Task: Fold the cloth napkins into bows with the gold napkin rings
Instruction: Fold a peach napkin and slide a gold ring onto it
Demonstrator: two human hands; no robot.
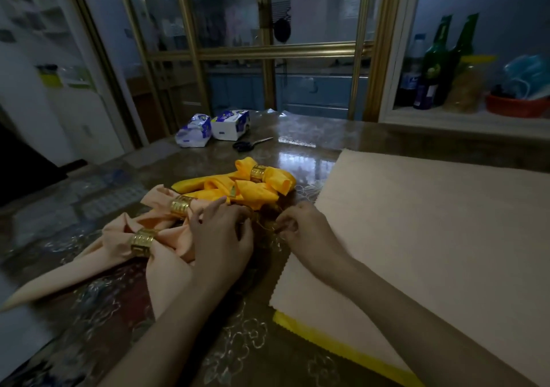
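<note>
At the far side of your glossy, flower-patterned tabletop, two tissue packs sit side by side, with black-handled scissors just to their right. On the shelf to your right stand green bottles, a yellow-lidded jar and a red bowl, with blue face masks showing just above it.

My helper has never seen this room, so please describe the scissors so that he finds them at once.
Start at the glossy brown table, at its far edge before the gold-framed glass doors. Two white-and-blue tissue packs lie there. The black-handled metal scissors lie just right of them, the only dark, thin tool.
</note>
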